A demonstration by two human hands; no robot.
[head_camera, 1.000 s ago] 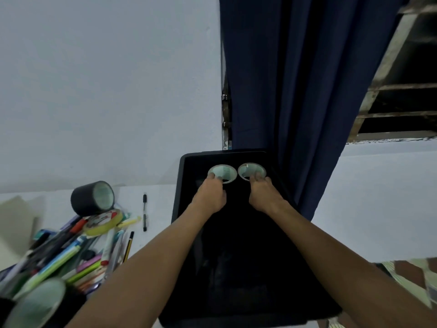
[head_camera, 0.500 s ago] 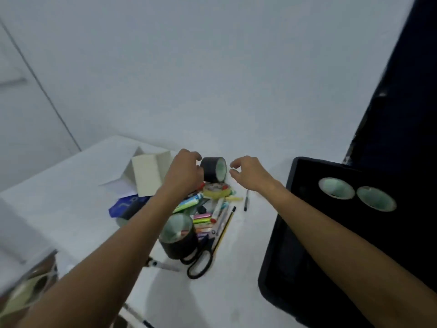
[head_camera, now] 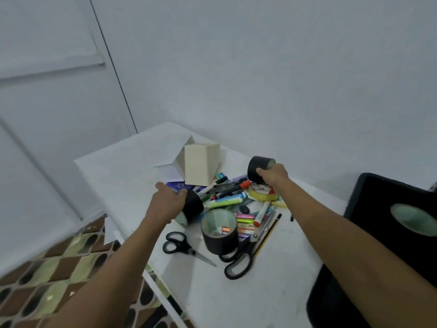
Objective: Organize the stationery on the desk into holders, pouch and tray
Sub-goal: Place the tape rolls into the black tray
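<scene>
- Hands first: your left hand (head_camera: 166, 204) is wrapped around a black holder (head_camera: 192, 205) that's tipped on its side at the left edge of the pile, fingers curled over the top of it.
- Your right hand (head_camera: 274, 174) grips a second black holder (head_camera: 256, 168), also tipped sideways, at the far right corner of the pile, just above a yellow tape roll (head_camera: 262, 194).
- Between your two hands sits the messy pile of markers and pens (head_camera: 227, 197), lots of colours, all lying flat on the white desk (head_camera: 132, 166).
- A third black holder (head_camera: 221, 233) stands upright at the near side of the pile, with something small and shiny inside.
- Small black scissors (head_camera: 183, 247) lie left of that upright holder, bigger black scissors (head_camera: 238, 261) right of it, handles toward you.
- A pencil (head_camera: 268, 235) lies beside the big scissors.
- Behind the pile there's a beige box (head_camera: 201, 164) on some white paper (head_camera: 170, 152).
- Off to your right is the black tray (head_camera: 378, 209) with a pale ring-shaped thing (head_camera: 412, 218) in it, well apart from the pile.
</scene>
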